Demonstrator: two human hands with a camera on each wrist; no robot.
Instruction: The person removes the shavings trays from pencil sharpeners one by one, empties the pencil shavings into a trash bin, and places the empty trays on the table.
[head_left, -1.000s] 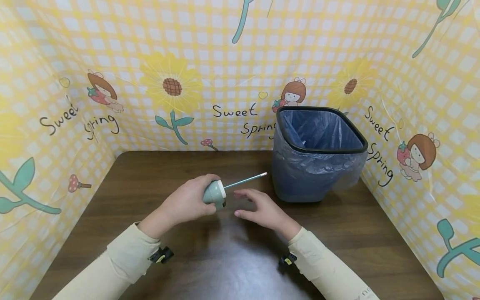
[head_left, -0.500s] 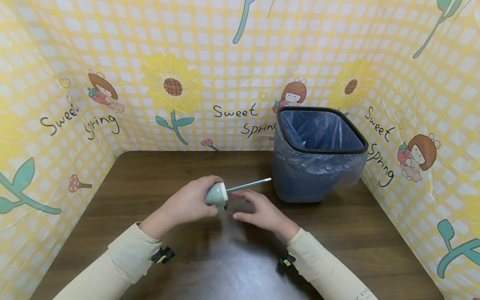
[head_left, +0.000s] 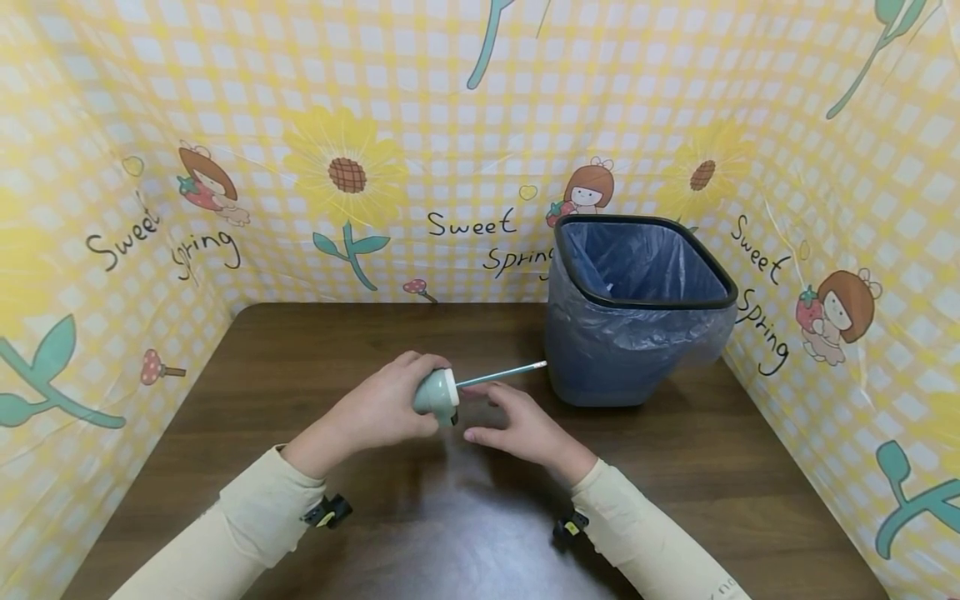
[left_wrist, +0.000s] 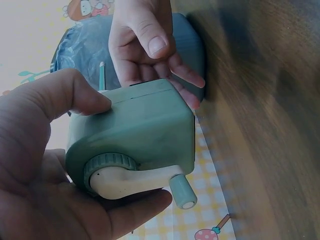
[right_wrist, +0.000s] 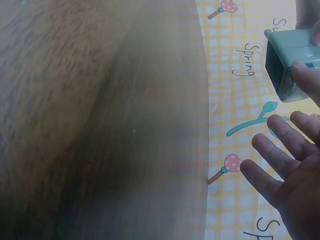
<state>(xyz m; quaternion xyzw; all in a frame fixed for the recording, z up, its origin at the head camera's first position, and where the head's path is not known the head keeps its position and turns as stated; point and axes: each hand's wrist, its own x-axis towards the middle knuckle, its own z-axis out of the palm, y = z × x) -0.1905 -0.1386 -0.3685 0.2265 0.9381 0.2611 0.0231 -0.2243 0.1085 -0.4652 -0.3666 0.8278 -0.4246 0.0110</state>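
Note:
A pale green crank pencil sharpener [head_left: 433, 393] is gripped in my left hand [head_left: 378, 408], tilted and held above the table. In the left wrist view, the thumb presses on its top and the fingers lie below, beside its white crank [left_wrist: 135, 182]. A light blue pencil [head_left: 504, 372] sticks out of the sharpener toward the right; its tail end shows, while its front part is hidden inside. My right hand [head_left: 528, 425] hovers just right of the sharpener with fingers spread, below the pencil. In the right wrist view, its palm [right_wrist: 307, 187] holds nothing.
A bin [head_left: 637, 358] lined with a bluish plastic bag stands at the back right of the brown wooden table [head_left: 315, 342]. Its black rim is near the pencil's tail end. Yellow checked cloth [head_left: 465, 150] walls in the back and both sides.
My left hand has shifted slightly right with the sharpener, and the pencil has swung a little lower toward the bin. The right hand has barely moved.

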